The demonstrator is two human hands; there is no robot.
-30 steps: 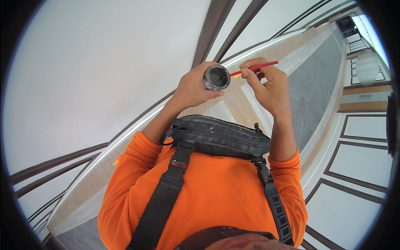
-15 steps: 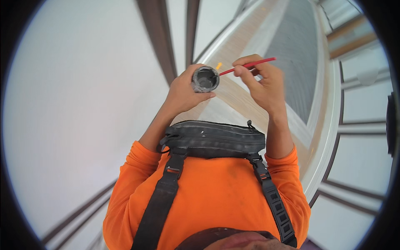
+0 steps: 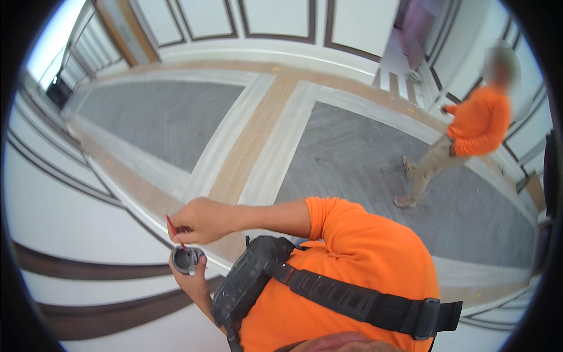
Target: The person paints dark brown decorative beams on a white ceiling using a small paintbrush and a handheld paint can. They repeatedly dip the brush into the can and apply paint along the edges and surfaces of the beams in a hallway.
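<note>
My left hand (image 3: 193, 283) grips a small round dark container (image 3: 186, 260) from below, at the lower left of the head view. My right hand (image 3: 202, 220) is just above it and pinches a thin red brush (image 3: 172, 226), whose lower end points down into the container's mouth. My right forearm runs across from my orange sleeve (image 3: 328, 217). A black chest bag (image 3: 252, 276) hides most of my left forearm.
Another person in an orange shirt (image 3: 478, 120) stands at the right on a grey floor panel (image 3: 363, 170). White and wood-coloured bands (image 3: 252, 141) cross the floor. A white wall with dark brown trim (image 3: 88, 270) lies close at the left. A black strap (image 3: 363, 305) crosses my chest.
The view has swung round sharply: the floor and another person now show. My hands sit at the lower left instead of the top, and the brush end has come down to the container.
</note>
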